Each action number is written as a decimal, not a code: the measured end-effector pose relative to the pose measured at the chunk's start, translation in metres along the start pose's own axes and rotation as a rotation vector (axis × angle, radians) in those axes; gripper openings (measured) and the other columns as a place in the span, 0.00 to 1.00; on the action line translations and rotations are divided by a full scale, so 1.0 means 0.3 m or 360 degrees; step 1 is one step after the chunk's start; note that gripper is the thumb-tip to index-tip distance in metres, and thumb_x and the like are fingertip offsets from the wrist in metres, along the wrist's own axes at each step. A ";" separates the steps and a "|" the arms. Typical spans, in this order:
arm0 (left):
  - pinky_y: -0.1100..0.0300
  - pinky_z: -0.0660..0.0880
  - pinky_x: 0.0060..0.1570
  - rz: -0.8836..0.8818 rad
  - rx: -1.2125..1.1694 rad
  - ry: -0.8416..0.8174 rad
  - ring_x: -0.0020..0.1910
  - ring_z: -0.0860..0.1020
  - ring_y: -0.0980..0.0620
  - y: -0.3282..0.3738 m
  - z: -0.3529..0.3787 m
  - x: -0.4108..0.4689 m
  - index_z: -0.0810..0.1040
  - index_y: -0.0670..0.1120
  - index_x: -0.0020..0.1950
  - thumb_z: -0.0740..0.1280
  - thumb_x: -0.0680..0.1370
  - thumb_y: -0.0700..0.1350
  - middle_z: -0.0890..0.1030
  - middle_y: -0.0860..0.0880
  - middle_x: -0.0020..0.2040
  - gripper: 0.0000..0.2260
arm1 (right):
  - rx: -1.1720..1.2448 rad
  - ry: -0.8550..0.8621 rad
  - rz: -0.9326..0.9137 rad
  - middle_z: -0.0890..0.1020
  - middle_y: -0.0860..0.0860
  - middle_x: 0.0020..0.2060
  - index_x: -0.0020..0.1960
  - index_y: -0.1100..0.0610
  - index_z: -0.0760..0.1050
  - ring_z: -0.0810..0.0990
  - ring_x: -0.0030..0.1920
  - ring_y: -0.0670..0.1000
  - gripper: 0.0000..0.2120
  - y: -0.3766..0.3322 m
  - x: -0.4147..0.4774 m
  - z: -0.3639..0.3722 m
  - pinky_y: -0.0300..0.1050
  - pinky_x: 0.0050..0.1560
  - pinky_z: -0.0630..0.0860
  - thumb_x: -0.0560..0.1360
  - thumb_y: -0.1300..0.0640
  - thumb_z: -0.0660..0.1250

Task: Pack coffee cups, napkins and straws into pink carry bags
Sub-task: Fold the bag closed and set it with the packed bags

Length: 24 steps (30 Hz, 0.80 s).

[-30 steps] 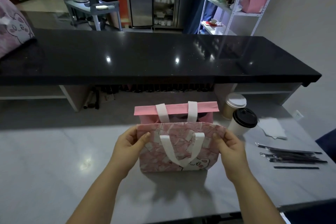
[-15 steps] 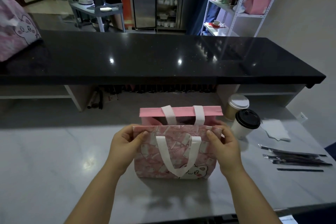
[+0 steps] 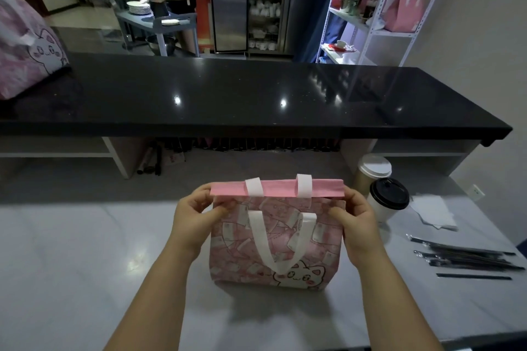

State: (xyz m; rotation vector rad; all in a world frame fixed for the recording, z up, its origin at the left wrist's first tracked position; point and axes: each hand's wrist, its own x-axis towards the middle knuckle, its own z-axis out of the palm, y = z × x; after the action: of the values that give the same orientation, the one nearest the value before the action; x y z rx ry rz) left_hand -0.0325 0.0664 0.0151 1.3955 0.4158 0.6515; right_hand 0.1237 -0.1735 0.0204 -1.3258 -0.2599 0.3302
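Note:
A pink carry bag [image 3: 319, 248] with a cat print and white handles stands upright on the grey counter [image 3: 85, 259]. My left hand [image 3: 194, 216] pinches its top left corner. My right hand [image 3: 356, 219] pinches the top right corner. The near and far rims are drawn close together, so the inside is hidden. Right of the bag stand two coffee cups, one with a black lid [image 3: 389, 198] and one with a white lid [image 3: 373, 168] behind it. White napkins [image 3: 433, 211] lie further right, and several black wrapped straws [image 3: 467, 259] lie near the right edge.
A raised black bar top [image 3: 228, 97] runs across behind the counter. Another pink cat-print bag [image 3: 25, 48] sits at its left end. A person works at a cart [image 3: 159, 20] in the background. White shelves [image 3: 379, 8] stand at the back right.
The bag's mouth has narrowed: the near rim now sits close against the far pink rim. Both hands rose to the top corners, and the view moved closer.

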 end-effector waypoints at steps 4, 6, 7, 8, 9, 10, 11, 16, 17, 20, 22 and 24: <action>0.63 0.80 0.40 -0.0010 -0.0085 0.0180 0.44 0.84 0.54 -0.017 0.012 -0.021 0.83 0.50 0.40 0.76 0.61 0.45 0.85 0.50 0.42 0.09 | -0.0246 0.0096 -0.0124 0.82 0.49 0.43 0.49 0.52 0.75 0.80 0.47 0.51 0.18 0.007 -0.006 -0.011 0.39 0.42 0.79 0.71 0.74 0.69; 0.63 0.80 0.39 0.0021 -0.0058 0.0181 0.43 0.83 0.54 -0.010 0.013 -0.019 0.77 0.49 0.42 0.77 0.61 0.44 0.84 0.51 0.42 0.13 | -0.0534 0.0126 -0.0243 0.80 0.46 0.46 0.53 0.46 0.70 0.80 0.50 0.47 0.23 -0.001 -0.005 -0.013 0.40 0.48 0.78 0.70 0.69 0.72; 0.62 0.80 0.39 0.0036 -0.0005 0.0168 0.44 0.83 0.54 -0.003 0.011 -0.016 0.76 0.50 0.45 0.78 0.62 0.43 0.83 0.51 0.43 0.16 | -0.0738 0.0073 -0.0327 0.79 0.43 0.49 0.56 0.40 0.68 0.79 0.52 0.43 0.28 -0.016 -0.005 -0.015 0.39 0.51 0.77 0.70 0.67 0.74; 0.62 0.80 0.40 0.0059 0.0082 0.0153 0.44 0.82 0.55 0.004 0.009 -0.012 0.76 0.53 0.49 0.78 0.64 0.42 0.83 0.52 0.43 0.18 | -0.0951 -0.0033 -0.0426 0.77 0.39 0.52 0.61 0.34 0.65 0.76 0.55 0.39 0.35 -0.039 -0.005 -0.014 0.37 0.53 0.74 0.70 0.66 0.74; 0.62 0.80 0.41 0.0094 0.0189 0.0128 0.45 0.82 0.55 0.010 0.005 -0.006 0.77 0.56 0.50 0.78 0.66 0.40 0.83 0.53 0.44 0.19 | -0.1153 -0.0166 -0.0533 0.75 0.37 0.56 0.65 0.30 0.60 0.74 0.58 0.37 0.41 -0.070 -0.005 -0.013 0.37 0.56 0.73 0.69 0.67 0.73; 0.62 0.80 0.41 0.0137 0.0294 0.0096 0.45 0.81 0.55 0.014 0.001 -0.001 0.78 0.57 0.49 0.77 0.68 0.39 0.83 0.54 0.45 0.17 | -0.1363 -0.0294 -0.0651 0.71 0.36 0.61 0.68 0.28 0.57 0.71 0.61 0.38 0.46 -0.105 -0.001 -0.009 0.40 0.60 0.71 0.69 0.68 0.73; 0.62 0.80 0.41 0.0174 0.0378 0.0067 0.45 0.81 0.56 0.018 -0.003 0.003 0.80 0.57 0.47 0.77 0.69 0.40 0.83 0.55 0.45 0.15 | -0.1591 -0.0409 -0.0779 0.66 0.37 0.67 0.71 0.29 0.56 0.67 0.67 0.42 0.47 -0.142 0.005 0.001 0.44 0.65 0.69 0.69 0.68 0.73; 0.68 0.78 0.38 0.0201 0.0468 0.0048 0.46 0.80 0.59 0.034 0.002 0.006 0.82 0.59 0.43 0.77 0.70 0.40 0.83 0.58 0.44 0.14 | -0.2560 -0.0985 -0.1155 0.44 0.43 0.78 0.70 0.37 0.63 0.42 0.77 0.52 0.29 -0.255 0.029 0.071 0.52 0.74 0.45 0.74 0.53 0.69; 0.69 0.77 0.38 0.0208 0.0476 0.0059 0.46 0.80 0.60 0.035 0.003 0.005 0.82 0.60 0.43 0.77 0.69 0.40 0.83 0.59 0.44 0.14 | -0.2647 -0.1016 -0.1178 0.45 0.45 0.79 0.69 0.40 0.65 0.42 0.77 0.52 0.25 -0.265 0.035 0.074 0.54 0.75 0.45 0.74 0.49 0.68; 0.71 0.77 0.38 0.0227 0.0505 0.0069 0.46 0.79 0.61 0.039 0.009 0.001 0.81 0.61 0.44 0.77 0.69 0.41 0.82 0.60 0.45 0.15 | -0.2851 -0.1091 -0.1134 0.51 0.46 0.78 0.66 0.43 0.67 0.44 0.77 0.53 0.24 -0.306 0.066 0.074 0.54 0.75 0.45 0.73 0.40 0.67; 0.71 0.77 0.38 0.0226 0.0505 0.0066 0.46 0.79 0.61 0.040 0.015 -0.002 0.81 0.61 0.44 0.77 0.69 0.41 0.83 0.60 0.44 0.14 | -0.2938 -0.1196 -0.1206 0.59 0.46 0.76 0.61 0.43 0.69 0.48 0.77 0.53 0.22 -0.341 0.092 0.082 0.53 0.75 0.48 0.72 0.35 0.64; 0.71 0.76 0.38 0.0219 0.0499 0.0065 0.45 0.79 0.61 0.043 0.020 -0.006 0.82 0.59 0.43 0.77 0.70 0.40 0.83 0.59 0.44 0.13 | -0.2922 -0.1273 -0.1330 0.68 0.44 0.71 0.54 0.43 0.73 0.56 0.75 0.52 0.20 -0.383 0.116 0.097 0.52 0.73 0.55 0.72 0.31 0.57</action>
State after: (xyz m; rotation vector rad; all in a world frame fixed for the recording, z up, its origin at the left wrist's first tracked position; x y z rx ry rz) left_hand -0.0323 0.0614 0.0284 1.7216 0.4718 0.7505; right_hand 0.1552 -0.1579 0.1389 -2.5583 -2.0882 -0.2699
